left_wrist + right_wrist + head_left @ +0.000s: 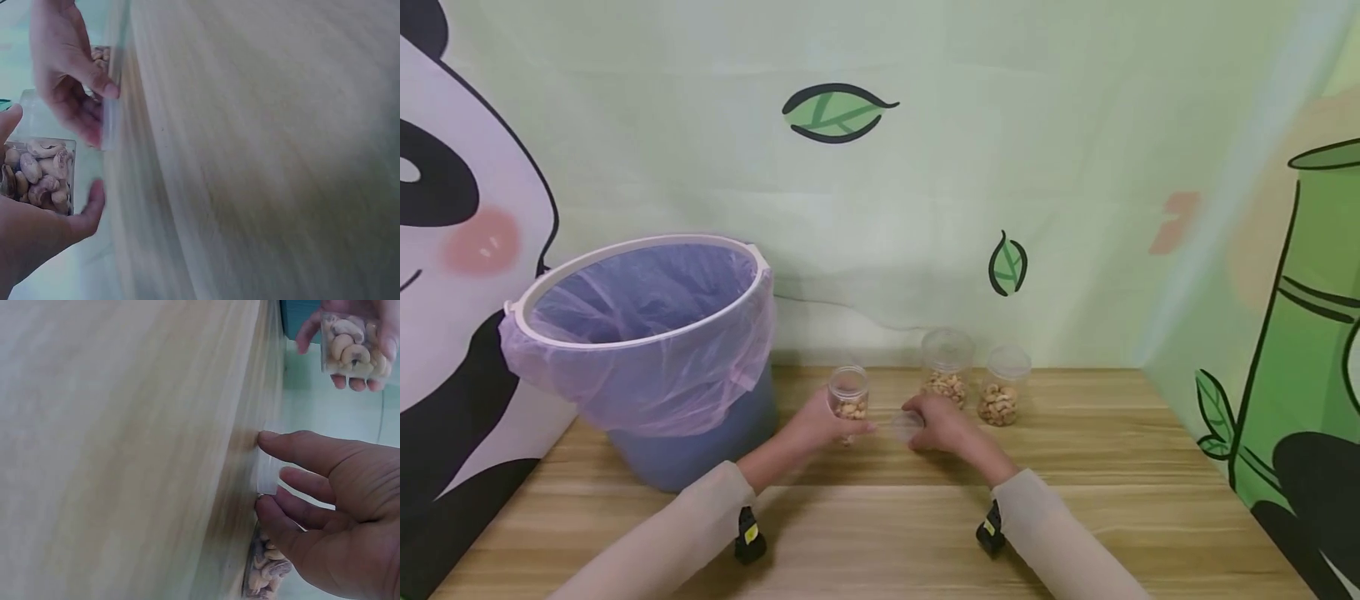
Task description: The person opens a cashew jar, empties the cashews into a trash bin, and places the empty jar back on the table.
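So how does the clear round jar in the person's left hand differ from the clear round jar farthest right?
The clear round jar in the left hand has an uncovered mouth, while the rightmost clear round jar appears lidded. The held jar is raised off the wooden table; the rightmost one stands on it. Both are see-through and part-filled with cashews.

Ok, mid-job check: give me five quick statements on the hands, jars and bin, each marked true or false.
1. The left hand holds a jar with cashews in it. True.
2. The other two jars are empty. False: both contain nuts.
3. The right hand pinches a clear lid. True.
4. The bin stands to the right of all the jars. False: it stands to their left.
5. A thin bag lines the bin. True.
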The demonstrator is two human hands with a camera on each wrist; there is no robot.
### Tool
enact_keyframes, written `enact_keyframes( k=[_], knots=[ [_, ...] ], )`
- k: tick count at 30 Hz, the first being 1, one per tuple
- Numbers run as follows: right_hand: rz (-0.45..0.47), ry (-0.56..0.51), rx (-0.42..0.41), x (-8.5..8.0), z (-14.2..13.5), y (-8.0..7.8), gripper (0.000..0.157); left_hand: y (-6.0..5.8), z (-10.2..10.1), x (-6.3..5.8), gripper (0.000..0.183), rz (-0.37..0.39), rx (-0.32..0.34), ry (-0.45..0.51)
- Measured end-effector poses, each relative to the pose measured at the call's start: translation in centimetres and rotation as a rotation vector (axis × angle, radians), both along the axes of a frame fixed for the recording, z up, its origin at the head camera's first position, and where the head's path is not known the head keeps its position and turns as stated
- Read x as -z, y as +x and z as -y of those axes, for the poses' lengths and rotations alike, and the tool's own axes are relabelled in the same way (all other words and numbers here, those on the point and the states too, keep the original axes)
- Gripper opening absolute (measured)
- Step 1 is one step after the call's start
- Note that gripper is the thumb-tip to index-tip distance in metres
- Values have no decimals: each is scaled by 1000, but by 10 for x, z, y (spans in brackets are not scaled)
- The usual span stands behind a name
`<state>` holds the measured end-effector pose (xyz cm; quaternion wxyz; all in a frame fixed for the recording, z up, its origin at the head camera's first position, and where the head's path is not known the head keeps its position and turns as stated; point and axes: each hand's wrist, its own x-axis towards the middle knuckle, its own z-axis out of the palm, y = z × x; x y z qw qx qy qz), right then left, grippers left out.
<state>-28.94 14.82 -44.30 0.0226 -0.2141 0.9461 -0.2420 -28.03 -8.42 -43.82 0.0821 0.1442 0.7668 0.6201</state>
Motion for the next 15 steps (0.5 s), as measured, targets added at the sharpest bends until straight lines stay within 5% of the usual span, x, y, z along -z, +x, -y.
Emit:
enact_keyframes(
  k=[6,15],
  knots=[
    [16,33,-17,-4,2,6,67,8,10,-5,55,18,-17,-2],
    [-74,25,-42,-26,16,20,50,27,25,-19,55,-54,66,-61]
  ],
)
